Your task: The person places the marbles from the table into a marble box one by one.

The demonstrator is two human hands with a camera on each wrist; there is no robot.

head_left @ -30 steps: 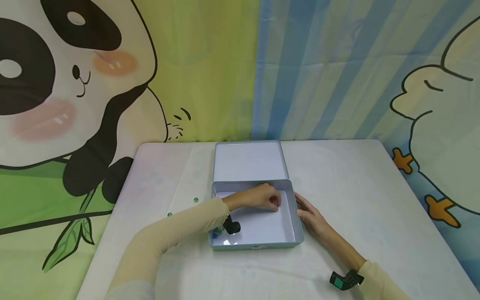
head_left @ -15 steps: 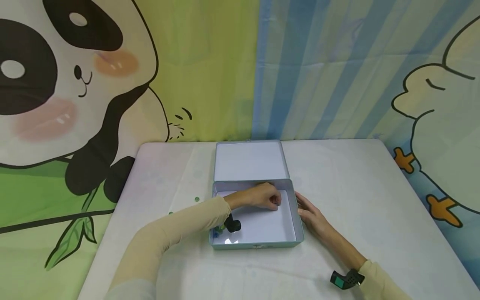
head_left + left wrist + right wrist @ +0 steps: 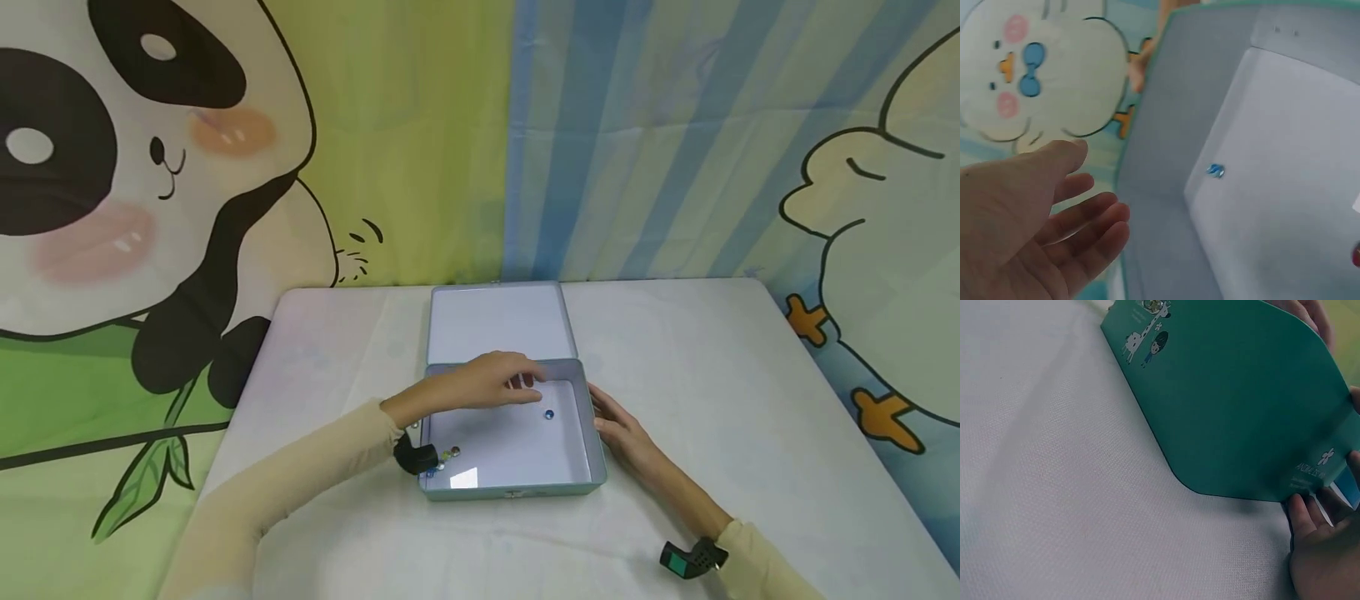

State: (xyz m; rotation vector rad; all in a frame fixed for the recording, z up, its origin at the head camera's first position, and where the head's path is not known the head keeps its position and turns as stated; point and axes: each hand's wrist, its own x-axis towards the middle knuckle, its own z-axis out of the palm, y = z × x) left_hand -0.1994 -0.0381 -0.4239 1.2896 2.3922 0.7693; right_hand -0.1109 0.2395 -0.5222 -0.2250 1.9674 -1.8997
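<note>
I watch the open box [image 3: 596,446] mid-frame, left hand [image 3: 483,382] above it, fingers parted and empty, right hand [image 3: 626,435] with extended fingers against its side. Inside, I judge the blue bead [image 3: 549,414] right of centre and beads [image 3: 455,452] lower, left of centre, placed; what's left, I can't tell.

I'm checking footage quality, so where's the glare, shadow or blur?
Head view: a bright glare patch on the floor of the box, the left hand partly blurred; left wrist view: the cartoon bird backdrop looks soft; right wrist view: dim, with shadow on the white cloth along the box's edge.
</note>
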